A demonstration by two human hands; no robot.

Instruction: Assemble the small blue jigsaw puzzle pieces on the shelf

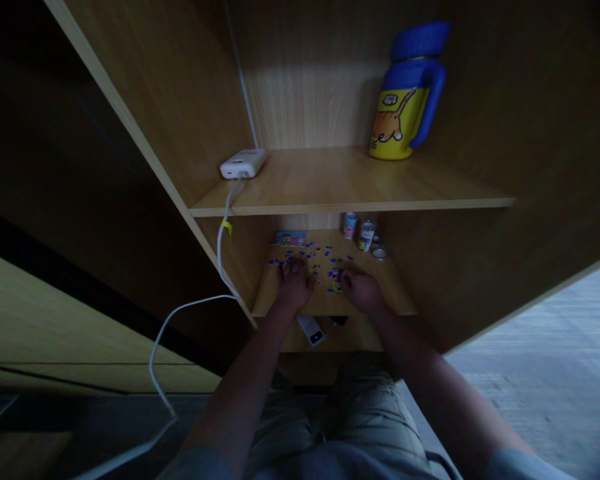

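Both my hands reach into the lower shelf (pixel 400 305) of a wooden cabinet. My left hand (pixel 295 280) lies palm down, fingers curled onto several small blue puzzle pieces (pixel 314 253) scattered on the shelf. My right hand (pixel 361 287) rests to the right, fingers bent over a yellow and blue piece (pixel 337 287) near its fingertips. Whether either hand grips a piece is too dark and small to tell. A small colourful picture card (pixel 290 238) lies behind the pieces at the back left.
Two small cans (pixel 359 231) and round lids (pixel 379 253) stand at the shelf's back right. The upper shelf carries a yellow and blue jug (pixel 407 93) and a white power bank (pixel 243 163) with a white cable (pixel 180 313) hanging down. A small white device (pixel 311 330) lies below.
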